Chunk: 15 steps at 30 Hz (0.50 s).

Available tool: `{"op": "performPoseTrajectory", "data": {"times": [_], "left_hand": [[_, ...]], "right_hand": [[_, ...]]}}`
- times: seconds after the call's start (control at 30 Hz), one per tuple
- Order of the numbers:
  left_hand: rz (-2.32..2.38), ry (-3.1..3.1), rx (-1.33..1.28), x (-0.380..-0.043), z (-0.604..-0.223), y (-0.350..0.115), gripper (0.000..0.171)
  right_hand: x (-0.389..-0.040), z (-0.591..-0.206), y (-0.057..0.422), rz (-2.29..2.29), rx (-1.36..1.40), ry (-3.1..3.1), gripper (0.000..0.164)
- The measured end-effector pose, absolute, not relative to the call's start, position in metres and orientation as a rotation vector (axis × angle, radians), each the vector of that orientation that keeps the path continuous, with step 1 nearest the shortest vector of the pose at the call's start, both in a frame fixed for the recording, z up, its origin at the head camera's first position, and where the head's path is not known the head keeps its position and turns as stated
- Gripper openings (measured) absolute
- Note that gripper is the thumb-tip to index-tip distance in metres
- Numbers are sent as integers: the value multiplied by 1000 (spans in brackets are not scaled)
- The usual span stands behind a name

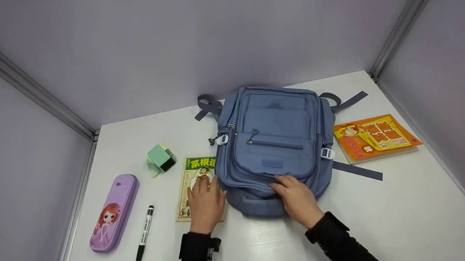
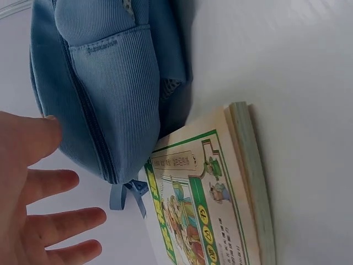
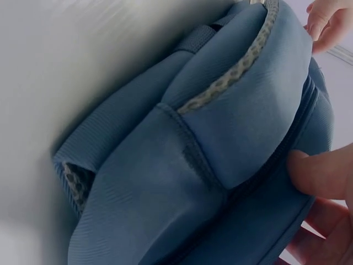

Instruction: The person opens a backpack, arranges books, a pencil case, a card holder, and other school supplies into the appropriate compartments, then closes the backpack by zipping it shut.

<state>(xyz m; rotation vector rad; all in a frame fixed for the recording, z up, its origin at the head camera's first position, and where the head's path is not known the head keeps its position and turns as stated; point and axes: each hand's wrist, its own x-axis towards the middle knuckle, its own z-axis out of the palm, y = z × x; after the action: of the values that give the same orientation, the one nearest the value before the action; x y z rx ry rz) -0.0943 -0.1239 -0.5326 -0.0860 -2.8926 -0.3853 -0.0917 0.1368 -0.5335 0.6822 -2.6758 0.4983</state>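
Observation:
A blue backpack (image 1: pixel 279 124) lies on the white table, front panel up. The right hand (image 1: pixel 298 198) is at its lower front edge. In the right wrist view the thumb (image 3: pixel 309 174) presses the fabric beside a zipper, with bent fingers on the front side. The left hand (image 1: pixel 206 206) is over a green-and-cream book (image 1: pixel 184 203), beside the backpack's lower left corner. Its fingers are spread and hold nothing in the left wrist view, where the book (image 2: pixel 193 215) shows its thick page edge. Part of the book is hidden by the hand and the backpack.
At the left lie a purple pencil case (image 1: pixel 116 214), a black-and-white marker (image 1: pixel 145 232) and a small mint-green object with a black face (image 1: pixel 161 157). An orange book (image 1: pixel 374 138) lies right of the backpack, near a loose strap (image 1: pixel 358 171). Grey walls stand around the table.

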Motion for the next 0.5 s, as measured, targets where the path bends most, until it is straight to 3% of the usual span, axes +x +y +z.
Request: {"op": "performPoseTrajectory", "data": {"times": [0.5], "left_hand": [[-527, -3042, 30, -176, -518, -152, 37]], "right_hand": [[-79, -531, 154, 567, 675, -2753, 31]]}}
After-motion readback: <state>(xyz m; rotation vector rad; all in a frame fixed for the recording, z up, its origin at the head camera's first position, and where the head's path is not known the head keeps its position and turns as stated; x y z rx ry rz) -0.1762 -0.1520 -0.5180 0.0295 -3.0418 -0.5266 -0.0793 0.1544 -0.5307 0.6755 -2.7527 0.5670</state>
